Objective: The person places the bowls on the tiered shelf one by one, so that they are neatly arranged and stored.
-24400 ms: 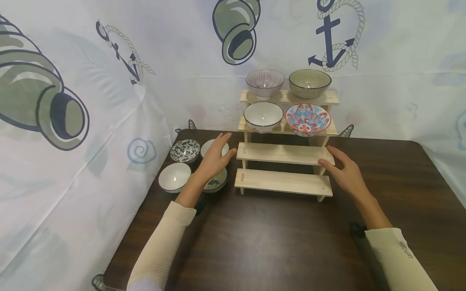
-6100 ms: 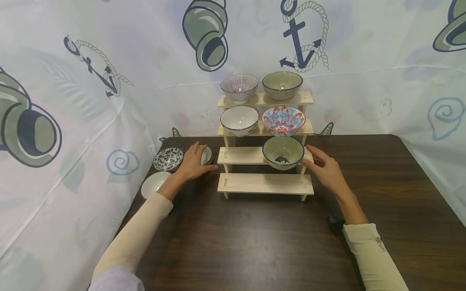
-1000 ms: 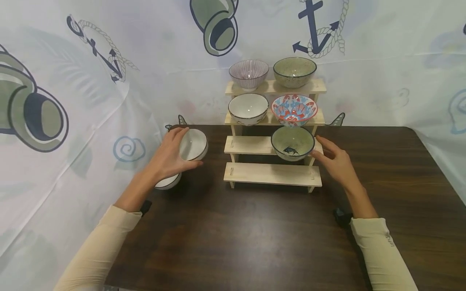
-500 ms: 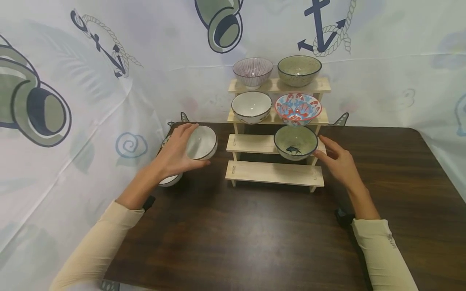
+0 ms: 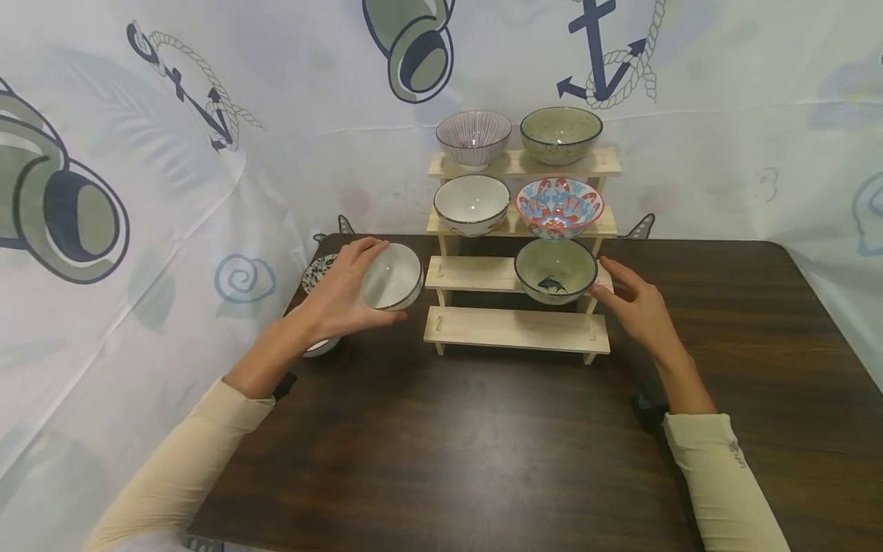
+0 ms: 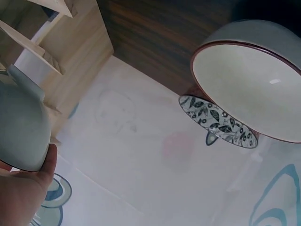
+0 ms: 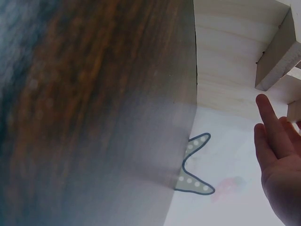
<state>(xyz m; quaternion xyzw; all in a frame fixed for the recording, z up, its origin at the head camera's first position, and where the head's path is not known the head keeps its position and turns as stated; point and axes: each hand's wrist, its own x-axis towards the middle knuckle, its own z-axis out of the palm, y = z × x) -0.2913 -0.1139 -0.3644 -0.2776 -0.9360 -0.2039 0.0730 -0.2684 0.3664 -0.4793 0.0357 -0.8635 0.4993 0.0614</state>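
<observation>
A white bowl with a thin dark rim (image 5: 395, 277) is in my left hand (image 5: 345, 295), which grips it between thumb and fingers left of the wooden tiered stand (image 5: 472, 274). In the left wrist view its pale outside (image 6: 23, 127) shows above my fingers. My right hand (image 5: 638, 310) is at the stand's right side, its thumb by a green bowl with a dark fish picture (image 5: 555, 268) on the second step from the bottom. Extended fingers of the right hand (image 7: 284, 174) appear beside the stand in the right wrist view; whether they touch it is unclear.
Behind my left hand are a black-and-white floral bowl (image 5: 317, 270) and a partly covered white bowl (image 5: 321, 348). The upper steps carry a striped bowl (image 5: 473, 139), a speckled green bowl (image 5: 561, 136), a white bowl (image 5: 472, 203) and a red-blue patterned bowl (image 5: 559, 207).
The fish bowl has gone onto the stand since the oldest frame. My left hand has taken up the white bowl and shifted it right toward the stand. My right hand stays by the stand.
</observation>
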